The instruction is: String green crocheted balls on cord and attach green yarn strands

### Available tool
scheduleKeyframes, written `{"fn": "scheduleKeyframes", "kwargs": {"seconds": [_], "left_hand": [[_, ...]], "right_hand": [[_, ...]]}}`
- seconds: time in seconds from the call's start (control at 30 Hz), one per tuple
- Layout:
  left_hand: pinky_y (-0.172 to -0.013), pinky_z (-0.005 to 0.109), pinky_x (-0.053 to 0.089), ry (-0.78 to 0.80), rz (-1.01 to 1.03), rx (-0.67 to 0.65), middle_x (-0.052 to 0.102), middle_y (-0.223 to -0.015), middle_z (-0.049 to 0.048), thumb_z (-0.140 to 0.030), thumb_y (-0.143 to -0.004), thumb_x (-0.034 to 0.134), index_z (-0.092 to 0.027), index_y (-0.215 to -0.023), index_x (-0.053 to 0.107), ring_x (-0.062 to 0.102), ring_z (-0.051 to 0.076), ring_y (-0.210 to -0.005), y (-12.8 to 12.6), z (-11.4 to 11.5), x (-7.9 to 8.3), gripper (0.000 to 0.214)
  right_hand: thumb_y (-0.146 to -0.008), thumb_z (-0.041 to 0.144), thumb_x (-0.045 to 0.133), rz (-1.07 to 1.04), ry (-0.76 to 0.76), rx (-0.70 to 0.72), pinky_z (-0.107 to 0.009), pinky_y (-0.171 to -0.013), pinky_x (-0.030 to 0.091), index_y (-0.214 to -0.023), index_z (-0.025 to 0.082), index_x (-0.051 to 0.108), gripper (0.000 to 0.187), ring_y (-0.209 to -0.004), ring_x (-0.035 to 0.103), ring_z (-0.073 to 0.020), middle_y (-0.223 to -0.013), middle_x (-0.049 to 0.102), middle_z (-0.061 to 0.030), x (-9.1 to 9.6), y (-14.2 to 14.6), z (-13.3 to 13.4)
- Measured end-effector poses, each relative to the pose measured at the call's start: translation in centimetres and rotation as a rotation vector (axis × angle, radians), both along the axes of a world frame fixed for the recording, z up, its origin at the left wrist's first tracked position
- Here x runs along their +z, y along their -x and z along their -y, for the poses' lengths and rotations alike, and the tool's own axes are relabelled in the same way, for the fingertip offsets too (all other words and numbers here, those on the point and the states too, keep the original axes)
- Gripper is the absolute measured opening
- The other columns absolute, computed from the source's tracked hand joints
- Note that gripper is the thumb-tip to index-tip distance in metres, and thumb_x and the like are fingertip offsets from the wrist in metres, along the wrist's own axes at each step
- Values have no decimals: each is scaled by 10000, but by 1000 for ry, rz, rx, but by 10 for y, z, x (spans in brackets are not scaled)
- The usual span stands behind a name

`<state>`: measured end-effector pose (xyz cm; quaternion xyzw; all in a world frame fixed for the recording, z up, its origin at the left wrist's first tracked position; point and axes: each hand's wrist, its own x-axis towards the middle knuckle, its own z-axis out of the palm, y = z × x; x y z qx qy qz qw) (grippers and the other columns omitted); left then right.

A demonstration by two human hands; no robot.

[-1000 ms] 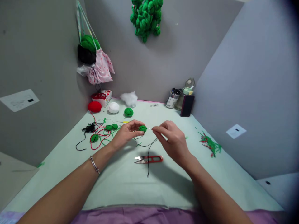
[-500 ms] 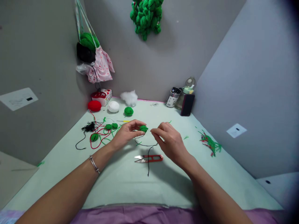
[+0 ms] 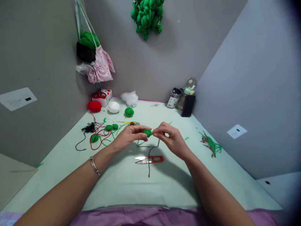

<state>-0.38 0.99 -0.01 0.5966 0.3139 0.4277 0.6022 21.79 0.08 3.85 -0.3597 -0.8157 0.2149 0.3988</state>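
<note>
My left hand (image 3: 128, 137) pinches a small green crocheted piece (image 3: 147, 132) above the pale green table (image 3: 131, 185). My right hand (image 3: 170, 138) is closed in a pinch right against that piece, on a thin needle too small to make out clearly. A black thread (image 3: 150, 150) hangs from between my hands down to the table. Red thread snips (image 3: 150, 159) lie just below my hands.
At the left lie small green crocheted pieces (image 3: 108, 127), red and black yarn (image 3: 90, 129) and a crochet hook (image 3: 125, 122). Red (image 3: 94, 106), white (image 3: 114, 107) and green (image 3: 129, 111) yarn balls, stuffing (image 3: 130, 97), a box (image 3: 102, 97), a cup (image 3: 173, 98), a phone (image 3: 187, 106) and yarn scraps (image 3: 210, 143) ring the table.
My right hand has moved left, from a little apart to right against the green piece. My left hand has shifted slightly right with the piece.
</note>
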Motion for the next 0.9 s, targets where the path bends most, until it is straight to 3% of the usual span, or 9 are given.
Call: {"fn": "scheduleKeyframes", "kwargs": {"seconds": [0.37, 0.6, 0.7, 0.8, 0.9], "left_hand": [[-881, 391, 563, 39, 87, -64, 749, -1011, 74, -331, -805, 763, -199, -1079, 770, 700, 184, -831, -5, 7, 9, 304], [-847, 379, 573, 41, 183, 44, 713, -856, 17, -295, -759, 809, -209, -1046, 718, 694, 163, -772, -14, 9, 5, 314], [-872, 379, 564, 53, 219, 125, 706, -878, 22, -301, -732, 831, -186, -979, 684, 688, 168, -831, -17, 8, 1, 309], [-873, 363, 551, 43, 204, 180, 699, -891, 24, -301, -705, 846, -169, -917, 663, 669, 162, -851, -20, 7, -3, 310], [-822, 325, 534, -24, 162, 216, 679, -847, 10, -302, -704, 843, -174, -913, 651, 646, 156, -827, -22, 7, -6, 311]], "right_hand": [[-824, 410, 759, -233, 370, 212, -286, -633, 408, -784, 182, 748, 232, -668, 503, -127, -723, 559, 2, -7, -7, -12], [-751, 450, 795, -320, 445, 42, -255, -557, 383, -735, 161, 678, 312, -586, 439, -105, -629, 546, 24, -9, 6, -10], [-791, 361, 755, -244, 343, -86, -254, -559, 400, -786, 163, 677, 213, -590, 472, -110, -677, 606, 4, -10, 11, -5], [-876, 237, 638, -132, 144, -142, -264, -626, 471, -865, 181, 650, 58, -657, 572, -132, -800, 669, -27, -12, 16, 4], [-945, 188, 548, 21, -104, -148, -277, -703, 514, -964, 199, 623, 78, -759, 646, -158, -895, 694, -55, -14, 22, 14]]}}
